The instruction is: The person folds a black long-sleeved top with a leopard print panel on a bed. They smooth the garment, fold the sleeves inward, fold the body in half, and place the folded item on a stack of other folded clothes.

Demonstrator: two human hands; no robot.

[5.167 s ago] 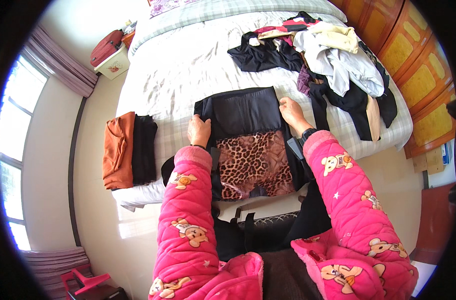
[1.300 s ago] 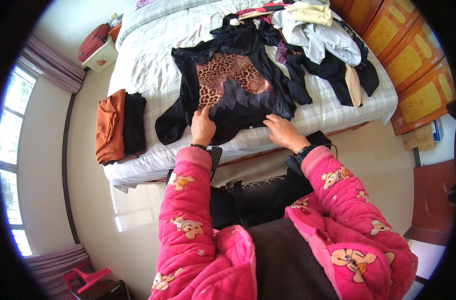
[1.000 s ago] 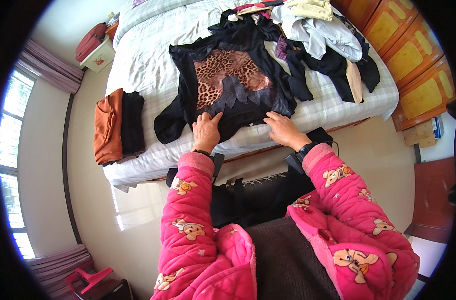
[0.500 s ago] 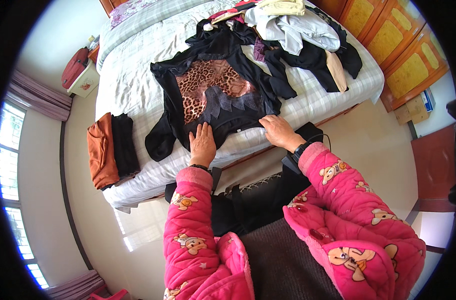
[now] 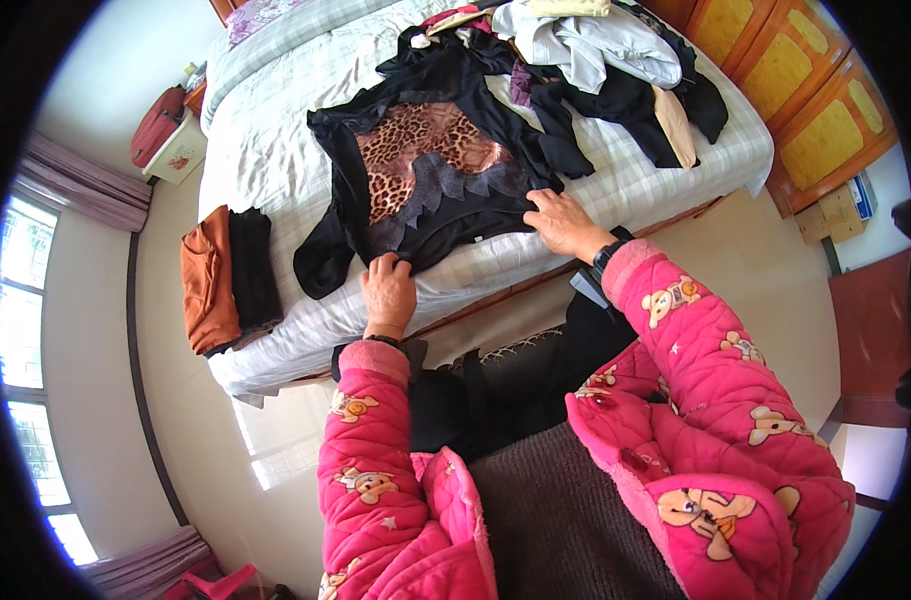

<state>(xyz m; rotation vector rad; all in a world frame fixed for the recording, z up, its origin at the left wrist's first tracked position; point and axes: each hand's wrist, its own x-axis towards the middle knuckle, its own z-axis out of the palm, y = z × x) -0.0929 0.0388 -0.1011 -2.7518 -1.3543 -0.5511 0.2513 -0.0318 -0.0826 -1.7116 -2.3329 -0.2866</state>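
A black long-sleeved top [image 5: 431,225] with a leopard-print front panel and a jagged grey trim lies spread out on the bed [image 5: 266,150], its hem toward me. My left hand [image 5: 389,293] is closed on the hem's left corner, fingertips curled over the cloth. At the hem's right corner, my right hand [image 5: 566,222] pinches the fabric between thumb and fingers. One sleeve lies bent out on the left of the body; the other stretches along the right, near a heap of clothes.
Folded orange [image 5: 208,275] and black [image 5: 251,265] garments sit at the bed's near left corner. A loose pile of clothes [image 5: 616,50] covers the far right. Wooden cabinets [image 5: 816,120] stand to the right, a red bag [image 5: 159,127] by the left wall.
My left hand has gone from lying flat on the hem to gripping its corner, moving slightly left and nearer. My right hand has shifted a little up and right, now pinching the cloth.
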